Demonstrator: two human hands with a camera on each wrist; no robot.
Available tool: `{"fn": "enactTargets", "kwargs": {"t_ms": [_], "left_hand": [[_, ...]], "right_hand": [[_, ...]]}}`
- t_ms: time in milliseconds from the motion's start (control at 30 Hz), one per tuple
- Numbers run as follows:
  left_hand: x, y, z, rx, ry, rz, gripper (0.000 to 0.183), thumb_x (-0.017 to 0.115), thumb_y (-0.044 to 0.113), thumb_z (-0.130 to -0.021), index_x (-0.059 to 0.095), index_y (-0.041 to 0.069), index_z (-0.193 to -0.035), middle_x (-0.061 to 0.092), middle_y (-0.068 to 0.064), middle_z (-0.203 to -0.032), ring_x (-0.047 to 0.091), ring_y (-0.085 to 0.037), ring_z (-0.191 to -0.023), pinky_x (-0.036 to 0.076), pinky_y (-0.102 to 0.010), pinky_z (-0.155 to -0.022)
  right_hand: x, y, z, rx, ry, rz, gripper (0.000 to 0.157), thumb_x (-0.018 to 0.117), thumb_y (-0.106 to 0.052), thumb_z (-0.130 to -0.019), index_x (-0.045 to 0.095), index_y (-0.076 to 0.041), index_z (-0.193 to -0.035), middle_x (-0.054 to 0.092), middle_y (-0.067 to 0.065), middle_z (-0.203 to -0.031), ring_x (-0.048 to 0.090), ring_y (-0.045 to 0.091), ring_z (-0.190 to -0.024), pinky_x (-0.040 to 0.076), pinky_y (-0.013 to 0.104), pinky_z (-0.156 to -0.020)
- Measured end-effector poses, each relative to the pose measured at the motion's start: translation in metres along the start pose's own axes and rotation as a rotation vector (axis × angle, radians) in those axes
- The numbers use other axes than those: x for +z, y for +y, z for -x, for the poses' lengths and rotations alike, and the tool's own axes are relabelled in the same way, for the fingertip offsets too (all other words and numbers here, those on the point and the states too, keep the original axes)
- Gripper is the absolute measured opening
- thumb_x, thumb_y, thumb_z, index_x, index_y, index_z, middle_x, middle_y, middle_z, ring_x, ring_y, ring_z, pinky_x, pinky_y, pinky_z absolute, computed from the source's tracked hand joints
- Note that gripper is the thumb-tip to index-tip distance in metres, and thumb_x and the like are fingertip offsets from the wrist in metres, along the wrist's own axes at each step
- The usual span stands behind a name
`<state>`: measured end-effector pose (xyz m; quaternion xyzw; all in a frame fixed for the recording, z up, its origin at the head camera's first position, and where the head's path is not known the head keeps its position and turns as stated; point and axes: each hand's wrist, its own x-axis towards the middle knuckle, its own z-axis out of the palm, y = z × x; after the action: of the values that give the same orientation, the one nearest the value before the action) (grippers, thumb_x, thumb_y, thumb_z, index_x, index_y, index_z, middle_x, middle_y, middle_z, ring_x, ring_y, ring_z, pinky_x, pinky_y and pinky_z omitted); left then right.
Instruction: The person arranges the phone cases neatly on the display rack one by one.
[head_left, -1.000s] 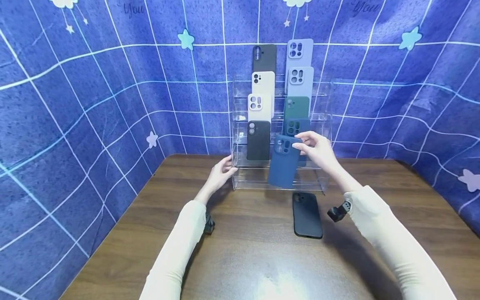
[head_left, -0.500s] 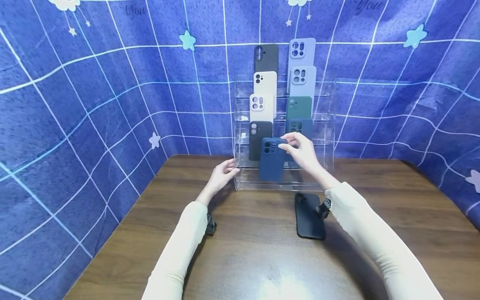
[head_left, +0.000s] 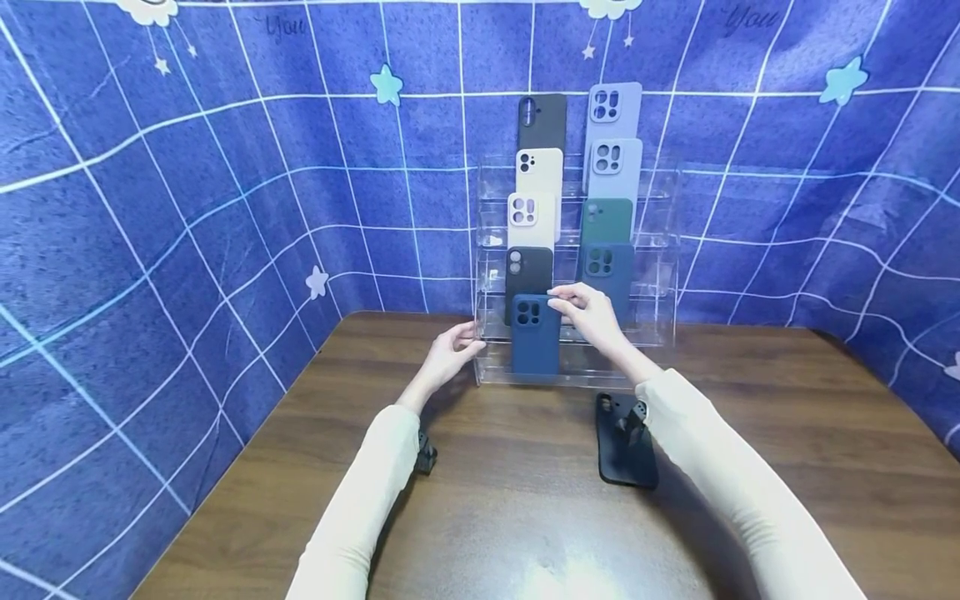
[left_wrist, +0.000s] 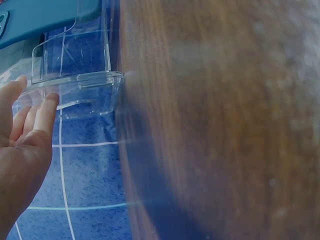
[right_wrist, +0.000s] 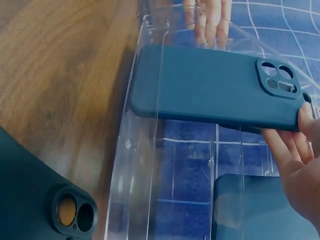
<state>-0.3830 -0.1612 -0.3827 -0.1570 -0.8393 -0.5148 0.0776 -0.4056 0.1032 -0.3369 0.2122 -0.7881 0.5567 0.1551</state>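
My right hand (head_left: 588,315) pinches a dark blue phone case (head_left: 536,337) by its upper right corner. The case stands upright, camera cutout at the top, its lower end behind the front lip of the lowest tier of a clear tiered display stand (head_left: 600,377). In the right wrist view the lower end of the blue case (right_wrist: 200,85) shows through that clear lip. My left hand (head_left: 447,354) holds the stand's left side edge. In the left wrist view its thumb and fingers lie on either side of the clear panel (left_wrist: 75,80).
Behind the held case, a black case (head_left: 525,271), two cream cases and a dark one rise in a left column. The right column has two lilac cases, a green case (head_left: 607,218) and a blue case (head_left: 617,287). Another black case (head_left: 626,454) lies on the wooden table (head_left: 480,517).
My right hand has carried the blue case left, from before the right column to the left column, then lowered it into the bottom tier. My left hand has stayed at the stand's side.
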Motion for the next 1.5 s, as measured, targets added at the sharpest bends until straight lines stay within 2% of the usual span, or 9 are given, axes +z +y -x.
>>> {"fn": "enactTargets", "kwargs": {"t_ms": [33,233,333,433,600,833,967,1233,1500], "left_hand": [[0.000,0.000,0.000,-0.004,0.000,-0.001,0.050,0.061,0.011,-0.091,0.044,-0.007,-0.134,0.058,-0.027,-0.123,0.060,-0.036,-0.109,0.049,-0.043,-0.096],[0.005,-0.030,-0.015,-0.021,0.011,0.029,0.052,0.064,0.016,-0.089,0.046,-0.003,-0.134,0.058,-0.025,-0.123,0.060,-0.035,-0.110,0.048,-0.044,-0.098],[0.007,-0.038,-0.020,-0.021,0.016,0.046,0.053,0.065,0.020,-0.089,0.047,0.000,-0.135,0.059,-0.022,-0.123,0.061,-0.032,-0.110,0.049,-0.040,-0.097],[0.006,-0.039,-0.020,-0.015,0.021,0.047,0.054,0.066,0.021,-0.088,0.047,0.002,-0.135,0.060,-0.021,-0.122,0.061,-0.030,-0.109,0.050,-0.038,-0.095],[0.007,-0.038,-0.018,-0.014,0.025,0.037,0.053,0.066,0.022,-0.088,0.048,0.003,-0.134,0.061,-0.020,-0.122,0.062,-0.030,-0.108,0.050,-0.040,-0.095],[0.007,-0.040,-0.018,-0.009,0.016,0.039,0.053,0.066,0.022,-0.088,0.047,0.003,-0.134,0.060,-0.020,-0.122,0.062,-0.030,-0.108,0.051,-0.039,-0.094],[0.007,-0.040,-0.019,-0.002,0.024,0.042,0.052,0.065,0.019,-0.089,0.047,0.002,-0.134,0.060,-0.021,-0.122,0.062,-0.031,-0.108,0.051,-0.039,-0.095],[0.007,-0.038,-0.021,0.002,0.020,0.038,0.052,0.065,0.021,-0.089,0.047,0.002,-0.134,0.060,-0.021,-0.122,0.061,-0.032,-0.109,0.048,-0.041,-0.097],[0.006,-0.041,-0.020,-0.013,0.007,0.063,0.054,0.064,0.019,-0.090,0.045,0.000,-0.136,0.058,-0.024,-0.124,0.059,-0.034,-0.111,0.047,-0.043,-0.099]], "right_hand": [[0.000,0.000,0.001,0.002,-0.006,0.001,0.029,0.065,-0.018,-0.089,0.066,-0.001,-0.112,0.064,0.020,-0.113,0.067,0.026,-0.096,0.058,0.036,-0.077],[-0.003,0.001,0.004,-0.080,0.016,0.128,0.032,0.065,-0.020,-0.089,0.065,-0.004,-0.117,0.063,0.012,-0.120,0.062,0.026,-0.108,0.053,0.037,-0.091],[-0.007,0.000,0.008,-0.093,0.009,0.112,0.036,0.067,-0.019,-0.087,0.063,-0.003,-0.119,0.061,0.013,-0.123,0.059,0.028,-0.113,0.051,0.037,-0.094],[-0.012,-0.007,0.016,-0.082,-0.017,0.068,0.038,0.067,-0.015,-0.087,0.060,0.002,-0.121,0.059,0.017,-0.124,0.058,0.032,-0.114,0.051,0.040,-0.094],[-0.020,-0.026,0.033,-0.081,-0.057,0.109,0.038,0.066,-0.010,-0.087,0.058,0.006,-0.120,0.059,0.023,-0.122,0.057,0.037,-0.113,0.050,0.043,-0.095],[-0.034,-0.001,0.041,-0.071,-0.099,0.171,0.043,0.069,-0.022,-0.086,0.059,-0.004,-0.124,0.061,0.014,-0.124,0.058,0.028,-0.115,0.049,0.036,-0.098],[-0.042,0.006,0.049,-0.062,-0.122,0.188,0.044,0.070,-0.022,-0.085,0.059,-0.005,-0.124,0.061,0.014,-0.123,0.058,0.030,-0.114,0.049,0.039,-0.098],[-0.058,-0.012,0.076,-0.010,-0.173,0.232,0.045,0.070,-0.010,-0.083,0.057,0.006,-0.123,0.060,0.023,-0.121,0.059,0.038,-0.111,0.049,0.050,-0.094],[-0.068,-0.014,0.093,-0.049,-0.187,0.271,0.041,0.070,-0.007,-0.082,0.059,0.008,-0.119,0.062,0.025,-0.116,0.061,0.039,-0.107,0.048,0.050,-0.093]]}}
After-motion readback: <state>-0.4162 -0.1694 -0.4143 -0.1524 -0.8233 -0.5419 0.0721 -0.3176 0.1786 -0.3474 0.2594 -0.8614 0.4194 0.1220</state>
